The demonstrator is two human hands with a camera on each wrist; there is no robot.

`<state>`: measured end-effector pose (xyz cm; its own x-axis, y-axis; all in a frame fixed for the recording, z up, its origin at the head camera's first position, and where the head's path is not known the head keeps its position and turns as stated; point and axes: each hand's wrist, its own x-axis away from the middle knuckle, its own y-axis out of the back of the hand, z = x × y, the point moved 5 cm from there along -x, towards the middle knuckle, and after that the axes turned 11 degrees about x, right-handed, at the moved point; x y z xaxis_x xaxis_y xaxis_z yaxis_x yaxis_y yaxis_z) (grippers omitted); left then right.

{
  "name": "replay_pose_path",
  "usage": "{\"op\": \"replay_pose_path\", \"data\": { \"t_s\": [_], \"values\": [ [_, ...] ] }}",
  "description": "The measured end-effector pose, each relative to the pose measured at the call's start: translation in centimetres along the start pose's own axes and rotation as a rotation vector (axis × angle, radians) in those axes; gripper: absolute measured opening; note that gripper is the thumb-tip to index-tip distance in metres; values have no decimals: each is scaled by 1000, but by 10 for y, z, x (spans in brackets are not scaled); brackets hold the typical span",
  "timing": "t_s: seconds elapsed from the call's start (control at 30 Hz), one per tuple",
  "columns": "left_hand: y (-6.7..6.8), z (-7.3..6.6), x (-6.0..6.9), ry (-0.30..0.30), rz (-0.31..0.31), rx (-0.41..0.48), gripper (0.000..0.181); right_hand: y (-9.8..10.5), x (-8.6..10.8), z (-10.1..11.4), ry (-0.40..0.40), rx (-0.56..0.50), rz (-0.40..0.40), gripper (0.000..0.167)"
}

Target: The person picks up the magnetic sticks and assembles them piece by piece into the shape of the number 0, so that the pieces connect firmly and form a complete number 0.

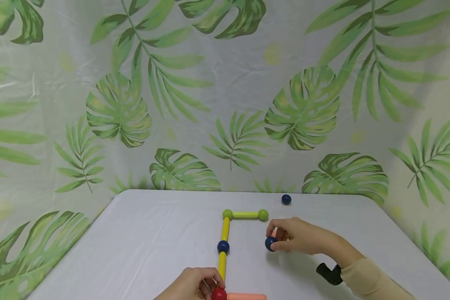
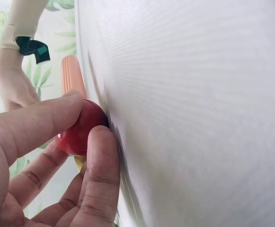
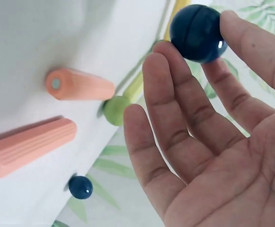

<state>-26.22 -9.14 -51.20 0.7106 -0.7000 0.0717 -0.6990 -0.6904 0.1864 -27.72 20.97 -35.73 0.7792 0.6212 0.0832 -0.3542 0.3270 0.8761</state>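
Note:
My left hand (image 1: 199,284) pinches a red ball (image 2: 83,130) between thumb and fingers, down at the white tabletop. From the red ball a salmon rod (image 1: 246,296) points right. A yellow rod (image 1: 222,264) runs away from it to a blue ball (image 1: 223,246). A second yellow rod (image 1: 226,228) leads on to a green ball (image 1: 228,214), then a light green rod (image 1: 245,215) to another green ball (image 1: 263,215). My right hand (image 1: 303,236) holds a separate dark blue ball (image 3: 197,34) between thumb and fingertips, right of the chain.
A loose blue ball (image 1: 286,199) lies near the table's back edge. In the right wrist view, two salmon rods (image 3: 80,85) lie on the white table (image 1: 153,233), largely hidden behind my right hand in the head view. A leaf-patterned sheet (image 1: 232,100) hangs behind.

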Motion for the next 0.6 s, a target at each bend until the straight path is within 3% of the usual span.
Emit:
{"op": "replay_pose_path", "data": {
  "t_s": [0.13,0.6],
  "values": [
    [0,0,0,-2,4,-2,29,-7,8,2,51,-5,15,23],
    [2,1,-1,-5,13,-13,31,-36,32,2,-5,-124,111,19]
  ]
}}
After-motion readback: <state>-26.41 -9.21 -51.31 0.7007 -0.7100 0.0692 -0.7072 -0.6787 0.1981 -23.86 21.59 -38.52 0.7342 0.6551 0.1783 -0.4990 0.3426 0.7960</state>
